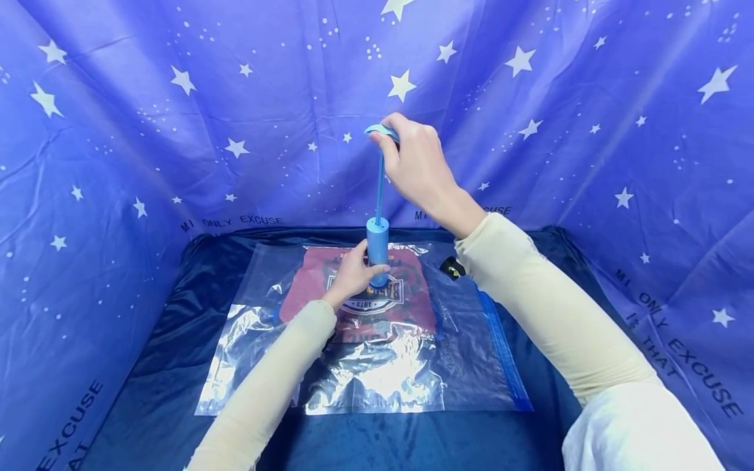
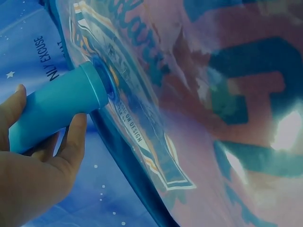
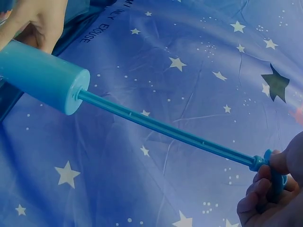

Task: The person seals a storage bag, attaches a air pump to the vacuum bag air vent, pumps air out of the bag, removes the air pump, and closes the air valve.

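Observation:
A blue hand pump [image 1: 377, 242] stands upright on a clear plastic vacuum bag [image 1: 465, 353], its base on the bag's valve. My left hand [image 1: 353, 271] grips the pump's barrel low down, thumb and fingers around it in the left wrist view [image 2: 52, 156]. High above, my right hand [image 1: 415, 157] holds the pump's handle [image 3: 277, 182], with the long rod [image 3: 170, 135] drawn far out of the barrel. Inside the bag lies a folded reddish garment [image 1: 312, 281] with a printed badge; the pump and left hand cover part of it.
A blue zip strip [image 1: 501, 353] runs down the bag's right edge. A small black and yellow item [image 1: 452, 267] sits near my right sleeve. Dark blue cloth [image 1: 153, 373] covers the table, and starry blue curtains [image 1: 177, 131] enclose it at the back and sides.

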Demonstrator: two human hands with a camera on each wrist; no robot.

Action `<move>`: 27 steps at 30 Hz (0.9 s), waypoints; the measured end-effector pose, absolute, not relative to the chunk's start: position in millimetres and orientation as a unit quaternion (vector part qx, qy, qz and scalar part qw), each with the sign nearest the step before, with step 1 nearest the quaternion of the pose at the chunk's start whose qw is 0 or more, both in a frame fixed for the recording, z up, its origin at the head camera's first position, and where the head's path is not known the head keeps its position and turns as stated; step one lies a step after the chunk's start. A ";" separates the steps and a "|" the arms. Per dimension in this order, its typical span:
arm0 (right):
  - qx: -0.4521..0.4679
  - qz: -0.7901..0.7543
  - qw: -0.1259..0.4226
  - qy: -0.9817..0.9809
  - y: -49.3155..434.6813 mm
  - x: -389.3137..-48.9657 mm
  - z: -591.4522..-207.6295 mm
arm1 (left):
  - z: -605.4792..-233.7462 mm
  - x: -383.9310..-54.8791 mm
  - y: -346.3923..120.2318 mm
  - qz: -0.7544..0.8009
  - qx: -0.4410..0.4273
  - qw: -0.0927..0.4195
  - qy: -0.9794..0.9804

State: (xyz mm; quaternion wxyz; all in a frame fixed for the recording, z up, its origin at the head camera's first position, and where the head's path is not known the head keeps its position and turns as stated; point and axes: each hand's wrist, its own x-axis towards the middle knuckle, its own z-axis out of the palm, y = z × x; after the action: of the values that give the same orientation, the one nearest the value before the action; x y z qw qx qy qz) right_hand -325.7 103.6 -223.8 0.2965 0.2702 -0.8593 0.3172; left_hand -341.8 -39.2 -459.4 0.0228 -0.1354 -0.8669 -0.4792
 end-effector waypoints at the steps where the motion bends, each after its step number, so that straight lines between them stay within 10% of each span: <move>1: 0.272 0.317 0.296 -0.859 103.3 -325.5 -223.4 | -459.4 -341.8 -39.4 -0.481 -0.134 0.025 -0.866; 13: 0.235 0.291 0.239 -0.896 103.2 -324.2 -219.0 | -461.0 -340.1 -36.3 -0.476 -0.126 0.009 -0.870; 27: 0.240 0.219 0.111 -0.939 99.1 -347.4 -317.8 | -466.0 -344.3 -39.4 -0.498 -0.133 -0.019 -0.857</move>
State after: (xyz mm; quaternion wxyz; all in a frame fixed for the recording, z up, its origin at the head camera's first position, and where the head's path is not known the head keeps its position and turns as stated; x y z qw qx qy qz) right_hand -347.4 99.1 -317.8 0.1109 0.2405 -0.9390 0.2193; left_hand -344.3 -39.4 -466.0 -0.0188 -0.1328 -0.8570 -0.4976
